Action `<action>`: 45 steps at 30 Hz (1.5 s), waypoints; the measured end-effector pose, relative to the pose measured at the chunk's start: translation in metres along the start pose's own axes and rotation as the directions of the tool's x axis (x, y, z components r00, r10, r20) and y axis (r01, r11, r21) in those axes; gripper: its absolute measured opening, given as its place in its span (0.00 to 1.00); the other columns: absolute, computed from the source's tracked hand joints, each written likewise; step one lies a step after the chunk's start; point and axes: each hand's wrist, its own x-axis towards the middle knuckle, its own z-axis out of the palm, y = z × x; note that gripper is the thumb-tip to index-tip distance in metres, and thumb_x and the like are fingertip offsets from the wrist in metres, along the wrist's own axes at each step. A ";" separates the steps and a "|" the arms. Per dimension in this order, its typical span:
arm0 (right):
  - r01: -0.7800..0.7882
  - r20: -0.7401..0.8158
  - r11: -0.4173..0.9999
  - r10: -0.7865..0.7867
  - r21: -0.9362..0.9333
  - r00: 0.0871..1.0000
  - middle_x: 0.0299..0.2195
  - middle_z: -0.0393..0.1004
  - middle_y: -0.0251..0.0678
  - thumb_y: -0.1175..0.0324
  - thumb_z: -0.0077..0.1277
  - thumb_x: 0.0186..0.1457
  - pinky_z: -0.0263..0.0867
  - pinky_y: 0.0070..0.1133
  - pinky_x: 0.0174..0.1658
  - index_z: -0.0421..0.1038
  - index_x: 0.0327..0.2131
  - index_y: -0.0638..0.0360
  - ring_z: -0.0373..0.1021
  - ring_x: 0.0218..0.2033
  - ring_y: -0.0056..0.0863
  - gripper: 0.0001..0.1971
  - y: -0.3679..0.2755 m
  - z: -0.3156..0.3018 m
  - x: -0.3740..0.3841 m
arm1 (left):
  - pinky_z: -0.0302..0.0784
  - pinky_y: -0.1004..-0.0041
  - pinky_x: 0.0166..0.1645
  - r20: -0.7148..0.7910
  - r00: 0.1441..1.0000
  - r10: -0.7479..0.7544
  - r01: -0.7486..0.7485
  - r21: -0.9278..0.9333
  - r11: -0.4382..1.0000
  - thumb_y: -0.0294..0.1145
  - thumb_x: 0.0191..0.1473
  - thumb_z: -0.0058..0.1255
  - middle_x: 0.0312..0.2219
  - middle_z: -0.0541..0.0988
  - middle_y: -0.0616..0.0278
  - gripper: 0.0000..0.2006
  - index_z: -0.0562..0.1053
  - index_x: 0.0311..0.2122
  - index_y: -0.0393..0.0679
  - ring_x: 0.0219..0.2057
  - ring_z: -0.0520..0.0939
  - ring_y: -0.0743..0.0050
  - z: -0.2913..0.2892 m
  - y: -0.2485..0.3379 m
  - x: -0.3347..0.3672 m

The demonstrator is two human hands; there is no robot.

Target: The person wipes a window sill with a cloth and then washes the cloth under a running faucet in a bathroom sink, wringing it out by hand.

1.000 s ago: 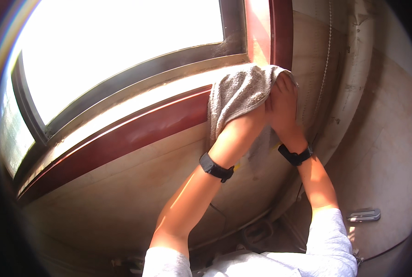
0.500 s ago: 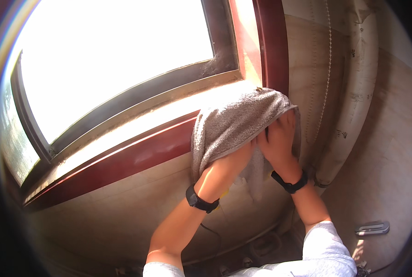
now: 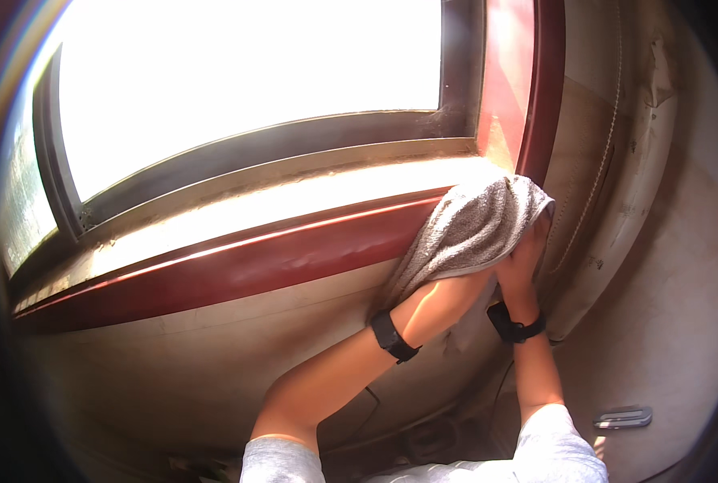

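Note:
A grey-brown terry towel point(image 3: 476, 229) is draped over the near right corner of the sunlit window sill. It hangs down over the dark red trim point(image 3: 295, 266). My left hand point(image 3: 473, 283) reaches beneath the towel, and its fingers are hidden by the cloth. At the towel's right edge, my right hand point(image 3: 525, 256) is closed on the fabric, with some of its fingers in shadow. Black bands circle both wrists.
A bright window point(image 3: 254, 72) in a dark frame fills the upper left. To the right are a beaded cord point(image 3: 603, 161) and a pale wrapped pipe point(image 3: 645, 173) along the wall. Lower right, a small metal handle-like fitting point(image 3: 623, 418) sits on a pale surface.
The view has shifted, so the window and sill sit farther right. The towel looks narrower and more bunched toward the sill's corner. My right hand stays at its edge.

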 end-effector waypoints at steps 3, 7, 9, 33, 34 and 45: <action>0.015 0.004 0.999 -0.015 0.039 1.000 0.44 0.73 0.53 0.64 0.53 0.51 0.59 0.42 0.52 0.69 0.48 0.66 0.68 0.46 0.54 0.22 -0.005 0.003 0.005 | 0.64 0.54 0.55 -0.006 0.995 0.095 -0.092 0.220 0.971 0.28 0.59 0.45 0.47 0.73 0.50 0.16 0.70 0.53 0.41 0.50 0.71 0.50 -0.014 0.015 0.004; -0.053 -0.048 0.995 0.057 0.083 0.997 0.46 0.72 0.55 0.71 0.52 0.48 0.58 0.44 0.54 0.69 0.48 0.67 0.66 0.47 0.57 0.22 -0.039 0.020 0.003 | 0.66 0.53 0.52 0.077 0.965 0.252 -0.256 0.501 0.826 0.22 0.54 0.47 0.47 0.73 0.50 0.20 0.71 0.53 0.42 0.48 0.72 0.46 -0.061 0.036 0.002; -0.002 -0.047 0.996 0.006 0.092 0.999 0.45 0.71 0.56 0.73 0.51 0.44 0.58 0.45 0.53 0.68 0.48 0.67 0.66 0.47 0.57 0.23 -0.067 0.023 0.013 | 0.66 0.54 0.53 0.096 0.954 0.284 -0.282 0.611 0.740 0.21 0.51 0.50 0.48 0.73 0.50 0.22 0.71 0.53 0.42 0.48 0.73 0.46 -0.079 0.035 -0.009; -0.036 0.138 0.999 0.040 -0.034 0.990 0.49 0.70 0.46 0.61 0.48 0.52 0.51 0.41 0.60 0.70 0.47 0.61 0.62 0.53 0.47 0.20 0.023 0.004 -0.020 | 0.71 0.58 0.51 0.240 0.966 0.100 -0.215 0.518 0.828 0.28 0.58 0.47 0.44 0.76 0.43 0.12 0.73 0.46 0.36 0.45 0.76 0.45 -0.014 0.007 -0.003; 0.008 0.126 1.000 -0.005 -0.025 0.992 0.51 0.68 0.49 0.63 0.46 0.52 0.50 0.44 0.60 0.69 0.50 0.62 0.62 0.54 0.51 0.22 0.028 0.007 -0.019 | 0.70 0.58 0.52 0.226 0.968 0.112 -0.211 0.483 0.849 0.28 0.59 0.47 0.44 0.76 0.43 0.12 0.73 0.47 0.36 0.46 0.76 0.46 -0.004 0.000 0.004; -0.160 0.107 0.977 0.146 0.140 0.984 0.55 0.65 0.51 0.66 0.47 0.53 0.49 0.43 0.62 0.67 0.52 0.63 0.59 0.56 0.54 0.22 0.043 -0.005 -0.028 | 0.69 0.56 0.50 0.018 0.997 0.072 -0.074 0.224 0.972 0.32 0.59 0.45 0.43 0.76 0.45 0.13 0.73 0.46 0.39 0.45 0.74 0.44 0.046 -0.002 0.032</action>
